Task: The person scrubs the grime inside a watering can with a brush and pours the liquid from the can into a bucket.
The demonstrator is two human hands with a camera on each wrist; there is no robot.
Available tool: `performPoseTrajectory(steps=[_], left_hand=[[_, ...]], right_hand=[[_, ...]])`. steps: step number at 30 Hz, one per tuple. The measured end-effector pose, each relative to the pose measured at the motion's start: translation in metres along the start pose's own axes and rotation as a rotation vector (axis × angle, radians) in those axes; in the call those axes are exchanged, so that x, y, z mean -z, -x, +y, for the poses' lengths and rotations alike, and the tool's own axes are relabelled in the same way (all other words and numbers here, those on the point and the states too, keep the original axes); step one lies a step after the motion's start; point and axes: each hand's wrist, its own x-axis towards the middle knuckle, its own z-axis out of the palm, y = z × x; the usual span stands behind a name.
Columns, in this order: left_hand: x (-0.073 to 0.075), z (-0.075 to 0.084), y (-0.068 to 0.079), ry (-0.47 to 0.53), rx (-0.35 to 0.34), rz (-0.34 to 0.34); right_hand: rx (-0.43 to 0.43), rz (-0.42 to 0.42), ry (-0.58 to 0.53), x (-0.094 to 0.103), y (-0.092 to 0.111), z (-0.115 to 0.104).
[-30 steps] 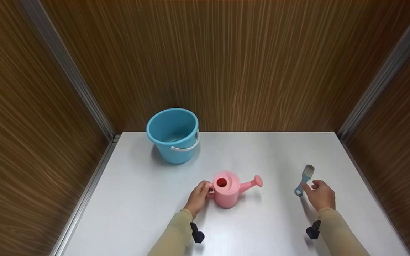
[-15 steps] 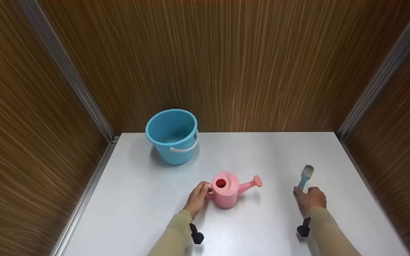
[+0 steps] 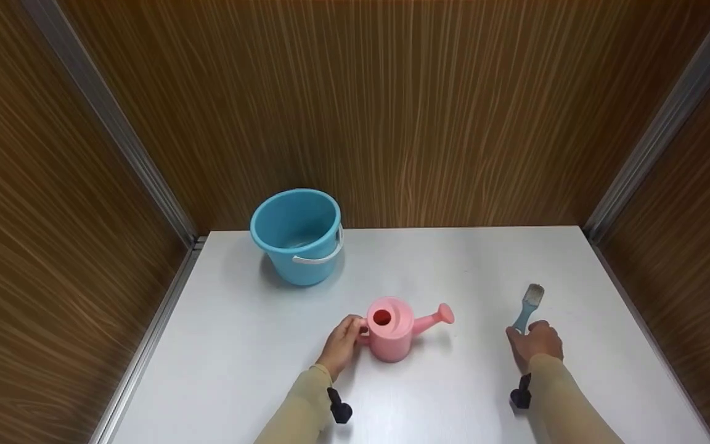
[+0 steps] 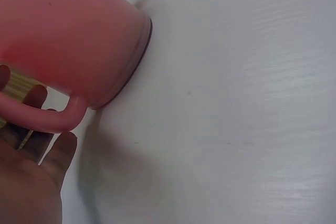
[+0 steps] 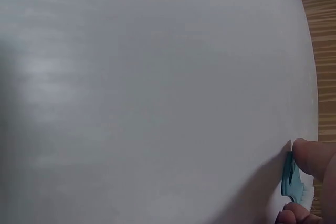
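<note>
In the head view a pink watering can [image 3: 391, 340] stands upright on the white table, its spout pointing right. My left hand [image 3: 340, 345] holds its handle [image 4: 47, 120], fingers passing through the loop and thumb close against the outside in the left wrist view. To the right lies a small light-blue brush [image 3: 533, 296] with pale bristles pointing away from me. My right hand [image 3: 538, 342] is over the brush's handle end. Seen from the right wrist, the thumb [image 5: 310, 156] and fingertips pinch the blue handle [image 5: 295, 190] from its two sides, low over the table.
Behind the watering can, to the left, stands a light-blue bucket [image 3: 299, 271] with a white handle hanging at its side. Wood-grain panels [image 3: 453, 123] rise along the back and both sides of the table [image 3: 453, 259].
My right hand has moved left and slightly down onto the brush's handle and closed on it. The left hand and the watering can stay where they were.
</note>
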Motion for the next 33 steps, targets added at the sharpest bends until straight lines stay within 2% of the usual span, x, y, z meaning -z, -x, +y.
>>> performPoseTrajectory(steps=[2,9,13,18,22,24,28,31,33], left_hand=[[0.0,0.0,0.0,0.003,-0.01,0.0],[0.0,-0.002,-0.001,0.003,0.028,-0.017],[0.001,-0.002,-0.002,0.004,0.02,-0.017],[0.001,-0.002,-0.002,0.01,-0.009,-0.022],[0.001,-0.003,-0.002,0.011,0.0,-0.011],[0.002,0.006,0.003,0.01,0.003,-0.01],[0.002,0.006,0.004,0.032,-0.009,-0.022],[0.002,-0.004,-0.001,0.043,-0.017,-0.029],[0.002,-0.004,-0.001,0.035,-0.018,-0.028]], right_hand=[[-0.003,-0.003,-0.002,0.0,-0.001,0.0],[-0.004,0.003,0.004,0.001,-0.001,0.001],[-0.011,0.0,-0.007,0.003,0.0,-0.001],[-0.028,-0.029,-0.033,0.006,0.004,-0.003],[-0.023,-0.071,-0.037,0.007,0.003,-0.002],[-0.021,-0.086,-0.033,0.006,0.001,0.0],[-0.004,-0.096,-0.027,0.005,-0.003,0.004],[0.005,-0.092,-0.027,0.005,-0.004,0.005],[0.003,-0.086,-0.031,0.005,-0.004,0.004]])
